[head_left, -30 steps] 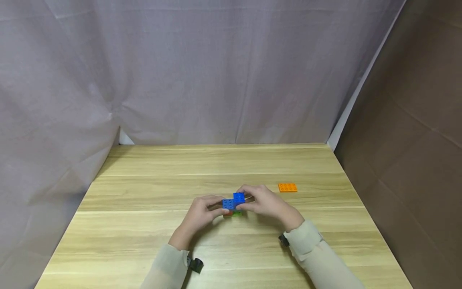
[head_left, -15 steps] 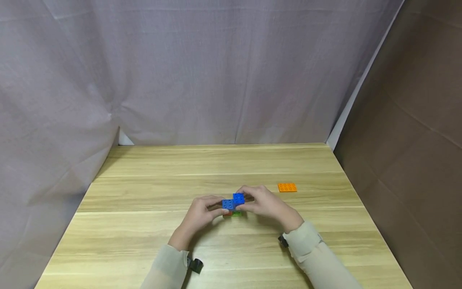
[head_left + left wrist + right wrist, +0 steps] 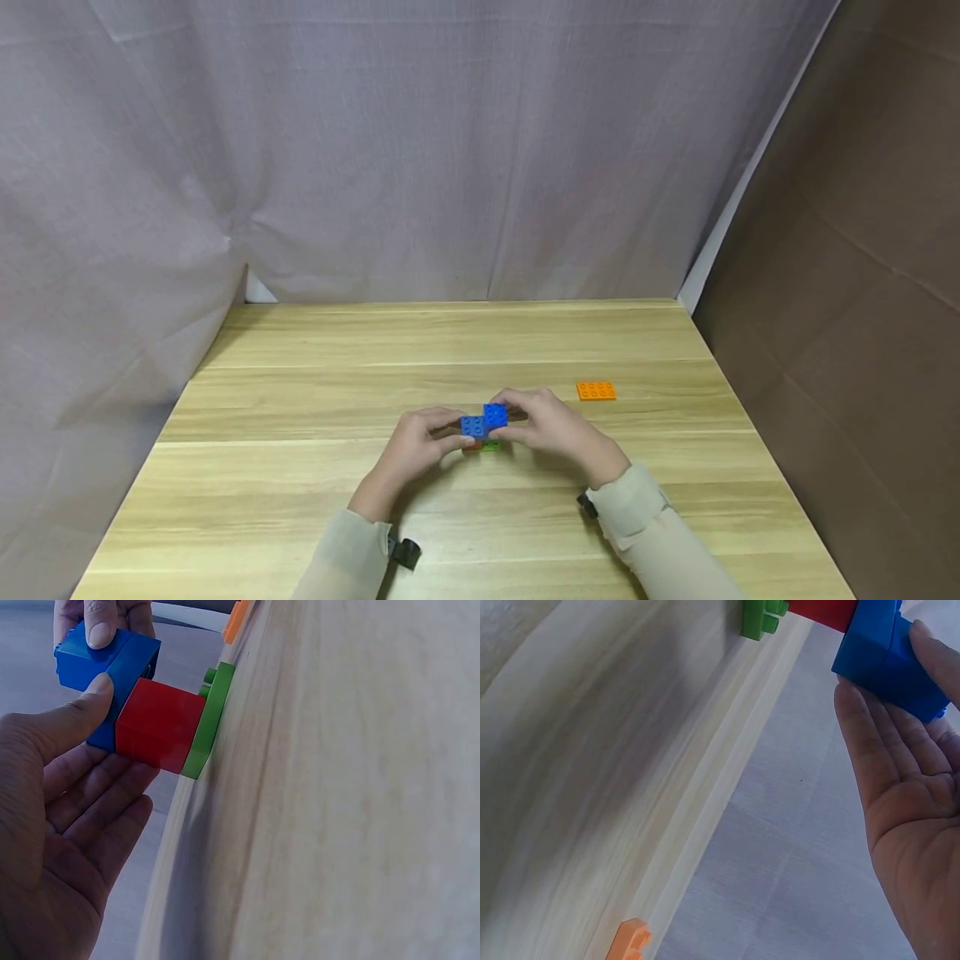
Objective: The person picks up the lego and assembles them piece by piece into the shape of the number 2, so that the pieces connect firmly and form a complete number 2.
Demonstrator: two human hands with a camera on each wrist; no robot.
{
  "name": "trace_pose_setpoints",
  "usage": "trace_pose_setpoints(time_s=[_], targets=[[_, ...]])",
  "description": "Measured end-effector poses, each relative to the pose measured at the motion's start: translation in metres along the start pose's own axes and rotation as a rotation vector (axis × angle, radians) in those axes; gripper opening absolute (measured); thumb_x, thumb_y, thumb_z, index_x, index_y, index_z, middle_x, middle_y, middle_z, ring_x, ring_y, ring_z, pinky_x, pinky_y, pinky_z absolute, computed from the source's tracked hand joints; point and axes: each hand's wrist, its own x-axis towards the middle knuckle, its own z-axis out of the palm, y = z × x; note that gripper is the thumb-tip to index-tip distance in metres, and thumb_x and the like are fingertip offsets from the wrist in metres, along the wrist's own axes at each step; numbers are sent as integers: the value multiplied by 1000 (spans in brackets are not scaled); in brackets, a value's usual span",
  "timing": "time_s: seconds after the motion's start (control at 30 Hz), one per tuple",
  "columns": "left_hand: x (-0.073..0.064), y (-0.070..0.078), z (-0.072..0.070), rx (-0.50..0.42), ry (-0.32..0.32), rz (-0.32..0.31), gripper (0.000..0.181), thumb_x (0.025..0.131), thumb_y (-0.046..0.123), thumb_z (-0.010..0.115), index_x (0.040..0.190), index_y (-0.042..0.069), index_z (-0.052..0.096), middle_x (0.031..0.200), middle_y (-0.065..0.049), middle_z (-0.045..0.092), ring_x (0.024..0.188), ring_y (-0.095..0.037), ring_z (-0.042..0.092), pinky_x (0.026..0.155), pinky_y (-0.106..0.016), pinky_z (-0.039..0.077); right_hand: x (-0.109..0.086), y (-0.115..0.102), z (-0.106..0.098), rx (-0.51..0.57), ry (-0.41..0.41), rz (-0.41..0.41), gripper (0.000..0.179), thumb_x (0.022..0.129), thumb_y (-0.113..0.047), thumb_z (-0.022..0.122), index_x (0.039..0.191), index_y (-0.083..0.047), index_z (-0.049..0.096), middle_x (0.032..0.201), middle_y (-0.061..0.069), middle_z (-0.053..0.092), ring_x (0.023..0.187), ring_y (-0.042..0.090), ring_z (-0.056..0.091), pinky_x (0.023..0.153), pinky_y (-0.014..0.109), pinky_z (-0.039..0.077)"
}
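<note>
A stack of toy building bricks stands on the table in front of me. At its bottom is a green flat brick, with a red brick on one end. Over the red one lies a lower blue brick, and a brighter upper blue brick sits on its right part, overhanging to the right. My left hand pinches the lower blue brick, its thumb on the near side. With thumb and fingers, my right hand grips the upper blue brick. In the head view the hands and blue bricks mostly hide the red and green.
An orange flat brick lies on the wooden table, behind and to the right of my right hand. Grey cloth hangs at the table's back and left. A brown cloth panel stands along the right edge.
</note>
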Motion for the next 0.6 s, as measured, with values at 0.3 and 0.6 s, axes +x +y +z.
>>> trace_pose_setpoints(time_s=[0.3,0.6], targets=[[0,0,0,8,6,5,46,86,40,79,124,14,73,119,8,71,110,-11,66,96,-28,53,0,-1,0,18,5,4,26,90,-28,77,114,-22,67,107,-13,72,106,11,68,94,38,56],[0,0,1,8,5,2,48,86,43,79,123,13,73,121,7,70,112,-14,65,97,-31,53,0,2,1,-7,12,67,27,89,-36,78,113,-31,67,106,-18,71,104,3,66,94,32,55]])
